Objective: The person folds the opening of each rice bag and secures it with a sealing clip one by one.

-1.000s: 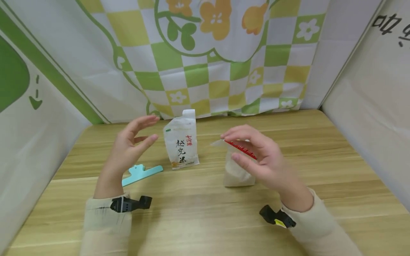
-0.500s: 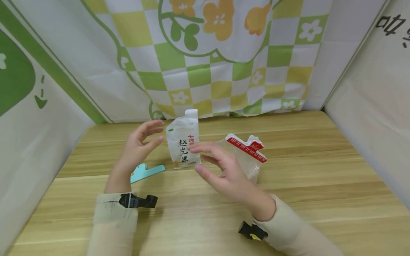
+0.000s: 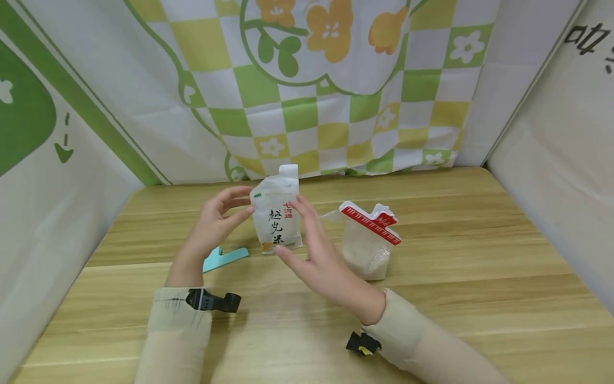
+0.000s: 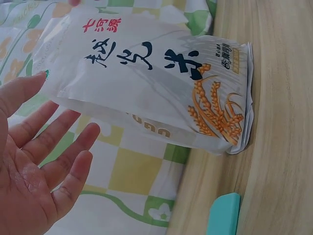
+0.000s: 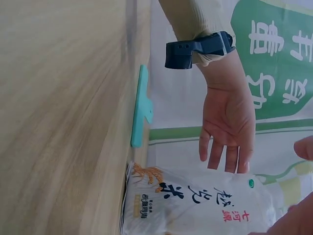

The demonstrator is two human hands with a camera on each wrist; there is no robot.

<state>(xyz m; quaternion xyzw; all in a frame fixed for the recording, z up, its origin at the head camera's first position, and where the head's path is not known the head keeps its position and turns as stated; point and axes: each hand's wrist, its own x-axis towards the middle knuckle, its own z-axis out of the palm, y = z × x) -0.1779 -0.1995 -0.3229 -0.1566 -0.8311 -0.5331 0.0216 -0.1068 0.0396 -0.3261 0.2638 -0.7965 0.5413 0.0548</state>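
Observation:
A white paper rice bag (image 3: 277, 213) with black and red characters stands upright on the table, its top corner folded up. My left hand (image 3: 216, 224) is at the bag's left edge, thumb in front and fingers reaching behind; in the left wrist view the fingers (image 4: 68, 161) are spread and relaxed beside the bag (image 4: 132, 63). From the right, my right hand (image 3: 318, 256) reaches to the bag with fingers extended, its fingertips overlapping the bag's right side in the head view. Neither hand's fingers are curled round it.
A turquoise bag clip (image 3: 227, 258) lies on the wooden table (image 3: 288, 330) by my left wrist. To the right stands a clear bag of rice (image 3: 366, 253) with a red and white clip (image 3: 371, 221) across its top. A checked cloth (image 3: 316, 112) hangs behind the table.
My right hand has left the clipped clear bag and moved left to the paper rice bag. My left hand has shifted right to that bag's left edge.

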